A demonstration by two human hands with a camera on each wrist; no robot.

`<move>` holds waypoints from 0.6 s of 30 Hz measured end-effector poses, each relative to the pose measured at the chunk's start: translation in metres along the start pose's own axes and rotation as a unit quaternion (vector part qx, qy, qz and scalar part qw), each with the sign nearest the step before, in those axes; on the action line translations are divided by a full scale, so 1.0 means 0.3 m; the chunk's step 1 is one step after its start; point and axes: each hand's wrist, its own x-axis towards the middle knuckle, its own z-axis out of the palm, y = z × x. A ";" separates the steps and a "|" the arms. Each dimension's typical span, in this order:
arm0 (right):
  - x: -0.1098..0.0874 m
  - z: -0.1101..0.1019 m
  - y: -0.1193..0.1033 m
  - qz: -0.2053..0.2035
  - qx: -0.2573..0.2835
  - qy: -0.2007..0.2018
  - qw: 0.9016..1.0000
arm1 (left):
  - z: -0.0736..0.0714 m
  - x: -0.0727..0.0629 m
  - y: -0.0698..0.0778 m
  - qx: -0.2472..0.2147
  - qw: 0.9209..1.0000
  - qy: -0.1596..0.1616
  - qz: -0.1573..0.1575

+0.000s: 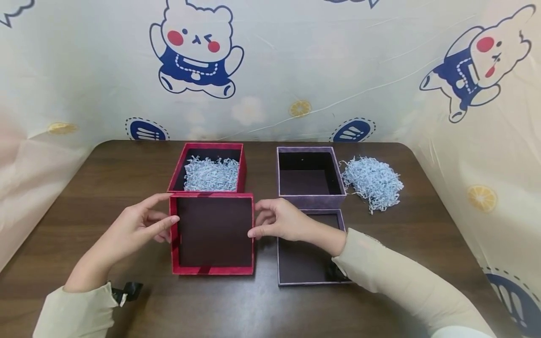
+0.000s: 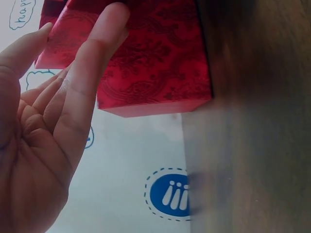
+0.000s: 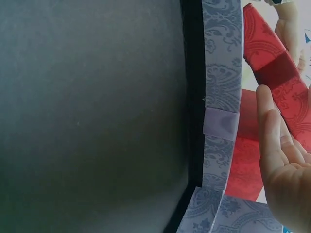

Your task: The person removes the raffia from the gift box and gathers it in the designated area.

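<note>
A red box lid (image 1: 215, 230), its dark inside facing me, stands tilted against the front of the red box (image 1: 243, 171). My left hand (image 1: 128, 230) holds the lid's left side, thumb on the rim and fingers behind. On its right side, my right hand (image 1: 285, 219) grips the lid the same way. Light blue paper shreds (image 1: 211, 174) fill part of the red box. In the left wrist view, the patterned red box (image 2: 160, 73) rises beyond my fingers. The right wrist view has the red lid (image 3: 265, 36) beside my fingers.
A purple box (image 1: 317, 202) stands to the right, with no shreds showing inside. Its lid (image 1: 308, 263) lies inside-up in front, beneath my right forearm. A loose heap of blue shreds (image 1: 373, 183) sits right of that box. A printed cloth (image 1: 270, 70) hangs behind the table.
</note>
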 end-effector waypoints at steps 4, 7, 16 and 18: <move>0.004 0.005 0.002 -0.005 -0.006 -0.005 1.000 | 0.002 0.006 -0.013 -0.007 1.000 -0.015 -0.022; 0.007 0.005 0.005 -0.008 -0.009 -0.008 1.000 | 0.004 0.009 -0.022 -0.006 0.999 -0.025 -0.033; 0.020 0.005 0.020 -0.003 -0.026 -0.016 1.000 | 0.010 0.017 -0.036 -0.028 0.997 -0.047 -0.046; 0.024 0.004 0.022 -0.003 -0.031 -0.012 0.999 | 0.008 0.020 -0.039 -0.031 0.997 -0.051 -0.049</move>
